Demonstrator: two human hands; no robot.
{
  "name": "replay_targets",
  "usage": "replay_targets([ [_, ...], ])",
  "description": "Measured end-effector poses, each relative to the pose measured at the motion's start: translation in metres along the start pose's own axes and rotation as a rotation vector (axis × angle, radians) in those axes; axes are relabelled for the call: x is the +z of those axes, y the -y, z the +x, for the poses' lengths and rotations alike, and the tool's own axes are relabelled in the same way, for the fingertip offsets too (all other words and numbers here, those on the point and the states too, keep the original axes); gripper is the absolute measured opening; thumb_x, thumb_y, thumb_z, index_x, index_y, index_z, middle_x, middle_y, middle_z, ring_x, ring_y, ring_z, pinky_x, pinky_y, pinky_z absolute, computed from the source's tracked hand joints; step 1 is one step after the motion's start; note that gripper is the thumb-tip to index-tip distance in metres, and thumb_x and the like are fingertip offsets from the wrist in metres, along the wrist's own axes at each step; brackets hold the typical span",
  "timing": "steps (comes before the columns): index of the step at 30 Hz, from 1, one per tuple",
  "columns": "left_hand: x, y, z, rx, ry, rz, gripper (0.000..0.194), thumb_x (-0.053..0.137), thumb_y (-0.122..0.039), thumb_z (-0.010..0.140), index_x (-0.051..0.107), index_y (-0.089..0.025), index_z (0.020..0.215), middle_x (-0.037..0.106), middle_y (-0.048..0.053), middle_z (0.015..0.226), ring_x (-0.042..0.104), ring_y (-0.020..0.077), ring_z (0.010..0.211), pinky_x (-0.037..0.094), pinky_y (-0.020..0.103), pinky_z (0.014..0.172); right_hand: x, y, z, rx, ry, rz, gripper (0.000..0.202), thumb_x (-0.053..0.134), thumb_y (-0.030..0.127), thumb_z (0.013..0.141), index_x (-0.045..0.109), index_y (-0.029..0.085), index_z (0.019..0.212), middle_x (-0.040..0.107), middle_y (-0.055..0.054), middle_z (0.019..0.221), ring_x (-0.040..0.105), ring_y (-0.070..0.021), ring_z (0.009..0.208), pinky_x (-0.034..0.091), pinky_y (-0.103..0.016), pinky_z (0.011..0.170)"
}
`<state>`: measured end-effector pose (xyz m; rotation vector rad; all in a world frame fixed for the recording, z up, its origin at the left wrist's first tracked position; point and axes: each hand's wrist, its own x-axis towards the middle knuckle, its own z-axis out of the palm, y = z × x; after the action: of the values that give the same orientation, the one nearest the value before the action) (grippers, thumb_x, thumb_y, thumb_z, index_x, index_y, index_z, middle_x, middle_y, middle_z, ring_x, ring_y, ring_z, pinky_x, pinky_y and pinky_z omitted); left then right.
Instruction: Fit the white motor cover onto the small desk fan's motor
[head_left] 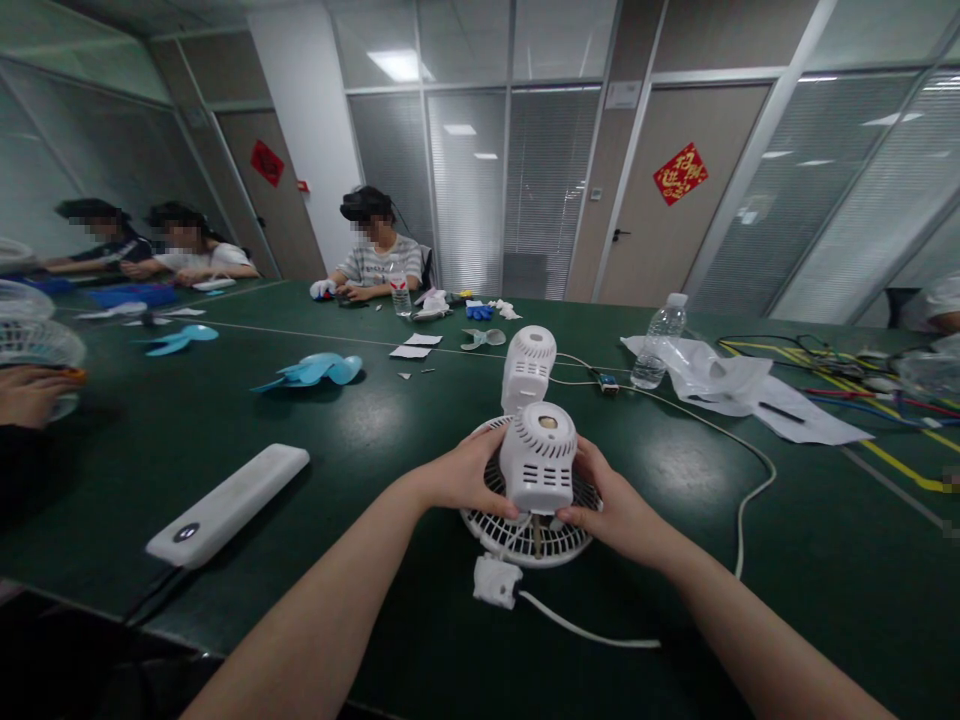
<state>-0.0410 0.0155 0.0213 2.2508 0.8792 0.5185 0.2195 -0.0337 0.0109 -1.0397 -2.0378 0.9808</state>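
Note:
A white plastic fan motor housing [538, 465] with vent slots sits over a round white fan grille [555, 548] at the table's near middle. My left hand [472, 472] grips the housing's left side, thumb at its lower front edge. On the opposite side my right hand [606, 495] holds it too, thumb near the same edge. Both hands partly cover the grille. Just behind stands a second white housing [529, 362] with similar slots. In front of the grille lies a small white block [496, 582] with a pale cable [585, 632] running right.
A white power bank [229, 505] and blue fan blades [319, 370] lie to the left. A water bottle [660, 340], plastic bag [716, 375] and tangled wires [840, 370] are on the right. Co-workers sit across and left; one person's hand [26, 398] holds a grille.

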Motion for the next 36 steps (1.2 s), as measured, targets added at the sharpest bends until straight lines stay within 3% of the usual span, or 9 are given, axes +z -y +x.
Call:
replay_targets([
  [7, 0.0, -0.007, 0.002, 0.015, 0.008, 0.005, 0.103, 0.079, -0.047, 0.058, 0.028, -0.024, 0.145, 0.034, 0.012, 0.148, 0.026, 0.0388, 0.137, 0.02, 0.06, 0.111, -0.004, 0.004, -0.001, -0.008, 0.024, 0.01, 0.095, 0.072, 0.028, 0.077, 0.008, 0.024, 0.147, 0.031, -0.014, 0.15, 0.033, -0.0277, 0.138, 0.028, -0.051, 0.114],
  [14, -0.003, -0.012, 0.0, -0.036, 0.04, 0.01, 0.107, 0.078, -0.054, 0.057, 0.026, -0.024, 0.145, 0.033, 0.012, 0.149, 0.025, 0.0393, 0.138, 0.02, 0.059, 0.111, -0.006, 0.01, -0.001, 0.088, 0.003, -0.109, 0.093, 0.076, 0.028, 0.072, 0.017, 0.022, 0.144, 0.038, -0.014, 0.146, 0.039, -0.0279, 0.134, 0.031, -0.051, 0.113],
  [21, -0.001, -0.009, 0.002, 0.003, 0.056, 0.101, 0.108, 0.073, -0.057, 0.06, 0.019, -0.026, 0.148, 0.028, 0.008, 0.154, 0.019, 0.0359, 0.142, 0.001, 0.058, 0.116, -0.009, 0.006, -0.002, 0.055, 0.016, -0.103, 0.095, 0.075, 0.037, 0.073, 0.015, 0.023, 0.145, 0.039, -0.013, 0.145, 0.04, -0.0276, 0.133, 0.032, -0.05, 0.112],
  [27, 0.002, 0.0, 0.003, 0.039, 0.019, 0.113, 0.109, 0.075, -0.057, 0.059, 0.021, -0.023, 0.147, 0.03, 0.011, 0.152, 0.02, 0.0345, 0.141, 0.005, 0.055, 0.117, -0.002, -0.004, 0.001, 0.004, -0.047, -0.137, 0.092, 0.073, 0.043, 0.073, 0.021, 0.024, 0.146, 0.039, -0.012, 0.145, 0.04, -0.0312, 0.132, 0.032, -0.053, 0.11],
  [32, 0.004, 0.012, -0.001, -0.12, -0.046, 0.016, 0.116, 0.08, -0.054, 0.051, 0.021, -0.022, 0.146, 0.026, 0.015, 0.151, 0.024, 0.0393, 0.138, 0.022, 0.058, 0.111, 0.006, -0.006, 0.002, 0.041, -0.137, -0.233, 0.074, 0.067, 0.04, 0.079, 0.031, 0.024, 0.141, 0.046, -0.012, 0.14, 0.044, -0.0296, 0.129, 0.035, -0.052, 0.108],
  [36, 0.002, 0.01, -0.002, -0.133, -0.029, -0.009, 0.11, 0.08, -0.049, 0.052, 0.025, -0.023, 0.144, 0.028, 0.014, 0.15, 0.024, 0.0395, 0.138, 0.022, 0.058, 0.112, 0.007, -0.006, 0.001, 0.049, -0.136, -0.223, 0.073, 0.069, 0.038, 0.078, 0.032, 0.022, 0.139, 0.046, -0.012, 0.139, 0.045, -0.0297, 0.129, 0.036, -0.052, 0.107],
])
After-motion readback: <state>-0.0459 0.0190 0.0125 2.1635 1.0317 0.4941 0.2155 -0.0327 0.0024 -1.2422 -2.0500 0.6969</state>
